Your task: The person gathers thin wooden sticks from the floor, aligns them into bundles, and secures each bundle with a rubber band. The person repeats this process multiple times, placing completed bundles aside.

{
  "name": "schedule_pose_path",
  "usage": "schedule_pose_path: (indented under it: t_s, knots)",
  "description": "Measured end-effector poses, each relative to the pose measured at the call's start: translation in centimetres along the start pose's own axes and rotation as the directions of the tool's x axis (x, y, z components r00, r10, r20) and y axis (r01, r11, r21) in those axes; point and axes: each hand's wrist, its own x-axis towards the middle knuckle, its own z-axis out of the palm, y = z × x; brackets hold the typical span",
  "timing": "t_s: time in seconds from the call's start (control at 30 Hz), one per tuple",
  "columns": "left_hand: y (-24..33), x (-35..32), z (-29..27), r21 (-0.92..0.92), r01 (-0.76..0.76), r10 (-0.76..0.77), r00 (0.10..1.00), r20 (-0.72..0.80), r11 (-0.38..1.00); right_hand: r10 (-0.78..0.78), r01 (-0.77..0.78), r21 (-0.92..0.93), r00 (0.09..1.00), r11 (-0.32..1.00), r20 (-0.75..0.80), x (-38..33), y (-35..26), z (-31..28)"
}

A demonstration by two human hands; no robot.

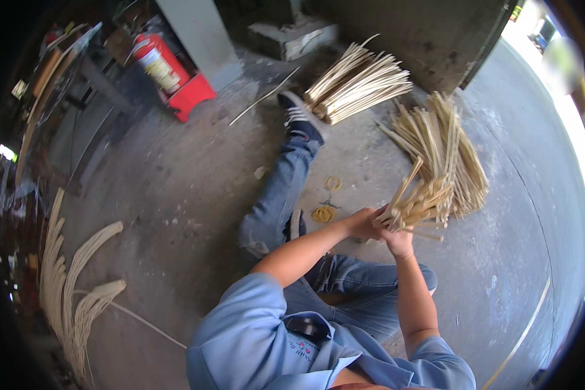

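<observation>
My left hand (pixel 365 224) and my right hand (pixel 399 242) are close together in front of my bent knee, both closed around the lower end of a bundle of pale cane sticks (pixel 425 200). The sticks' tips fan out away from me, and a few poke out sideways. Just beyond the bundle, a loose pile of similar sticks (pixel 461 153) lies on the floor. To the left of my hands are some thin yellow rings (pixel 324 213), which look like rubber bands, with a few more (pixel 333 183) farther off. The bundle partly hides my fingers.
Tidier stick bundles (pixel 364 84) lie beyond my outstretched shoe (pixel 299 116). A red fire extinguisher (pixel 157 64) sits in a red stand (pixel 190 96) beside a grey post (pixel 201 39). Long bent cane strands (pixel 88 286) rest at the left, and one loose stick (pixel 264 96) lies on the floor.
</observation>
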Motion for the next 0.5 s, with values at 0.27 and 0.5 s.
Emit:
schedule_pose_path:
  t_s: [0.27, 0.5]
  knots:
    - [8.8, -1.5, -8.4, -0.059, 0.043, -0.045, 0.999, -0.025, 0.997, -0.237, 0.102, 0.649, 0.964, 0.754, 0.124, 4.5, -5.9, -3.0]
    - [13.0, -13.6, -20.2, -0.333, 0.101, -0.12, 0.992, -0.038, 0.938, -0.553, -0.175, 0.818, 0.657, 0.549, 0.512, 12.2, -13.0, 12.8]
